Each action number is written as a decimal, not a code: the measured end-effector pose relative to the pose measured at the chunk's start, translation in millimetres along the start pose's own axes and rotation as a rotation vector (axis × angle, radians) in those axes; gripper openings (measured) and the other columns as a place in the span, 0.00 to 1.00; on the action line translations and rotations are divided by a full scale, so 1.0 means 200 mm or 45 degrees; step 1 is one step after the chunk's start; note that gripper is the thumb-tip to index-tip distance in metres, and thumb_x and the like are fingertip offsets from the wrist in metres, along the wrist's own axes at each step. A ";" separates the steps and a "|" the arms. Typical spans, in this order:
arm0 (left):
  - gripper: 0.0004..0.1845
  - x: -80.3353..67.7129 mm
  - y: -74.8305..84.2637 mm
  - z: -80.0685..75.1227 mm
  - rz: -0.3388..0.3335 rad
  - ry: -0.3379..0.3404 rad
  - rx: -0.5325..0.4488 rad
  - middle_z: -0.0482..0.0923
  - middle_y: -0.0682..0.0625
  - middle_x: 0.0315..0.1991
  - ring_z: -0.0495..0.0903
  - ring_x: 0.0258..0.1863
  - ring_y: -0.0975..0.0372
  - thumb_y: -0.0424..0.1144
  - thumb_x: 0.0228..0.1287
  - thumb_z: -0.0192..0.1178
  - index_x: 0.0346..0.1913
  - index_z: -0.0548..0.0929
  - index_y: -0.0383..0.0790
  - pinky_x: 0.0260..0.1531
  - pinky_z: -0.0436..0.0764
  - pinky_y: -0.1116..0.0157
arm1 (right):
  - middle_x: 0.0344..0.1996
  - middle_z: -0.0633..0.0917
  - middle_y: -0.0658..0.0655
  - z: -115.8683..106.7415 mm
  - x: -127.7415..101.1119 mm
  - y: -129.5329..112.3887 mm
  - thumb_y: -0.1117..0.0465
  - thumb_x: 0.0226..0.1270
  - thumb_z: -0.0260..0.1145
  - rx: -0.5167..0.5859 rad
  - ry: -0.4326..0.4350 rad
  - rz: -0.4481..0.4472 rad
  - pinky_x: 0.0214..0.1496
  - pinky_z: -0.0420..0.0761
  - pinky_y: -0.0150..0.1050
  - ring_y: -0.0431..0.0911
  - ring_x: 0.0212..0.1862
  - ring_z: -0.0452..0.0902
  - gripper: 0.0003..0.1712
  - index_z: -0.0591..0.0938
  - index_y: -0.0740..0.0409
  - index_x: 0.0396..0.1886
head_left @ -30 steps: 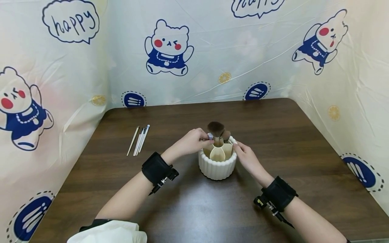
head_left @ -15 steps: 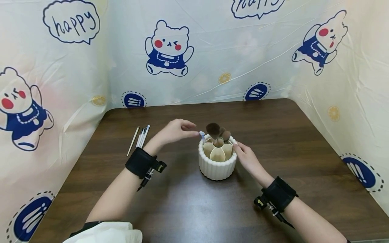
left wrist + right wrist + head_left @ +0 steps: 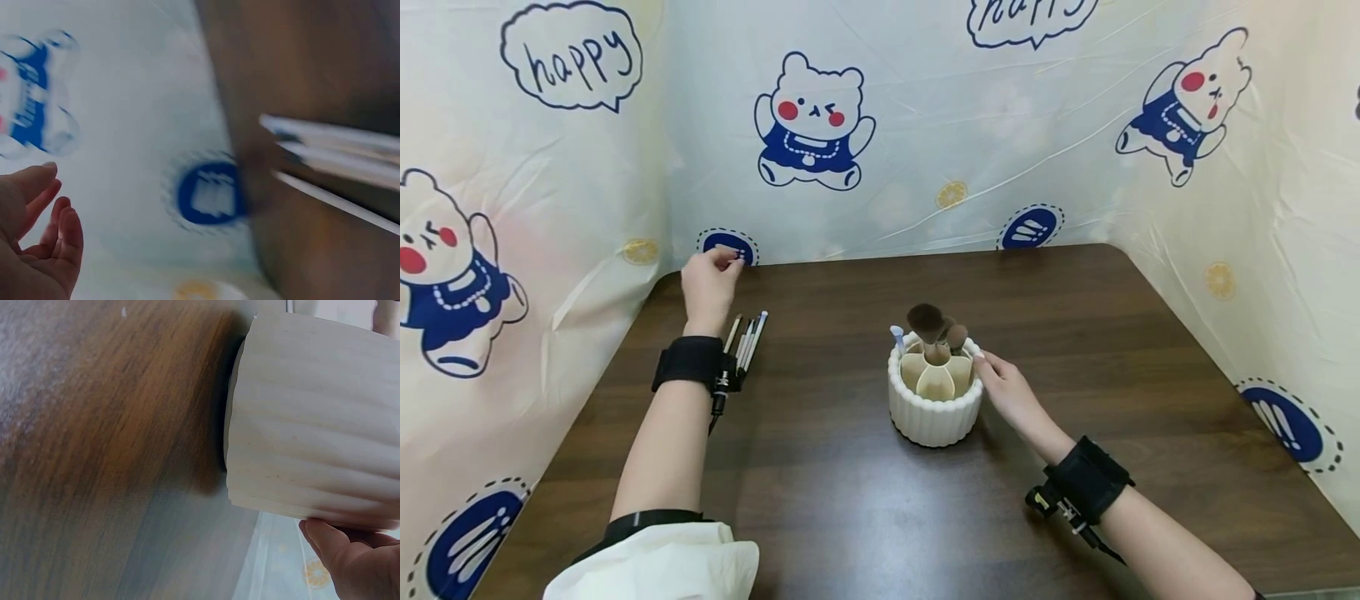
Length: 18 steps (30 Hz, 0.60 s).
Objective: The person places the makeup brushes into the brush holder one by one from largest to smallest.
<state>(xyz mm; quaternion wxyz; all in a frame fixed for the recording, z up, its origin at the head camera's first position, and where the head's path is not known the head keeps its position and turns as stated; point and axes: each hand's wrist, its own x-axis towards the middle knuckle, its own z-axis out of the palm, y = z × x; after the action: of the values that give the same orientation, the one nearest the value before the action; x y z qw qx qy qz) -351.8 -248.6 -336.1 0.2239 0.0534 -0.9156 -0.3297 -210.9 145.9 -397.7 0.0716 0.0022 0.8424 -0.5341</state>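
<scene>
A white, ribbed makeup brush holder stands upright on the table, with cream dividers inside. A large dark fluffy brush and smaller brown-headed brushes stand in its back part; a pale blue-tipped stick leans at its left rim. My right hand holds the holder's right side near the rim, and the right wrist view shows thumb and fingers against the ribbed wall. At the table's far left, my left hand is raised with loosely bent fingers and nothing in them, beyond several slim brushes lying side by side.
The dark wooden table reaches back to a pale printed curtain, which also hangs along both sides. The left forearm and its wrist camera partly overlap the lying brushes in the head view.
My left hand has let go of the blue-tipped stick, now standing in the holder, and has moved left and back past the lying brushes. The right hand has kept its place.
</scene>
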 end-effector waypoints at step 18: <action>0.13 -0.05 -0.38 0.08 -0.301 -0.256 0.322 0.81 0.30 0.47 0.78 0.47 0.39 0.33 0.68 0.52 0.44 0.83 0.27 0.49 0.76 0.46 | 0.68 0.67 0.68 0.00 0.00 0.00 0.52 0.78 0.42 -0.008 0.023 -0.021 0.73 0.60 0.54 0.59 0.72 0.59 0.30 0.64 0.68 0.69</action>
<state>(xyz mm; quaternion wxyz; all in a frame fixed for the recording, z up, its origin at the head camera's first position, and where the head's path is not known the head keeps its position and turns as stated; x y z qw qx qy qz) -353.4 -294.7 -399.0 0.0825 0.1551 -0.9548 -0.2396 -210.4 146.5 -397.7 0.0598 -0.0001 0.8446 -0.5321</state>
